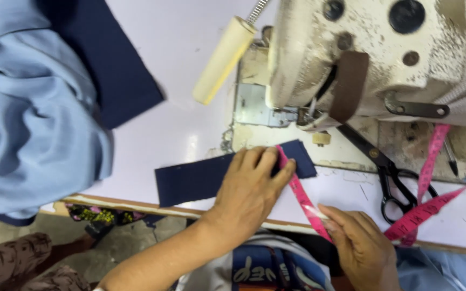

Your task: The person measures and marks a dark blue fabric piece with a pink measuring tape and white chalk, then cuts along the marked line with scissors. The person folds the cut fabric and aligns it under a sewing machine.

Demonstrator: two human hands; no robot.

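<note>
Hidden: our left hand [252, 186] covers the navy strip's [200, 178] middle; the sewing machine [373, 59] is cut off at 1 o'clock | Hands: left fingers flat, pressing the pink tape measure [302, 199] onto the strip; right hand [360, 245] pinches the tape at 5 o'clock | Surface: white table [190, 91], scissors [386, 172] at 3 o'clock, blue cloth [33, 118] at 9.
</note>
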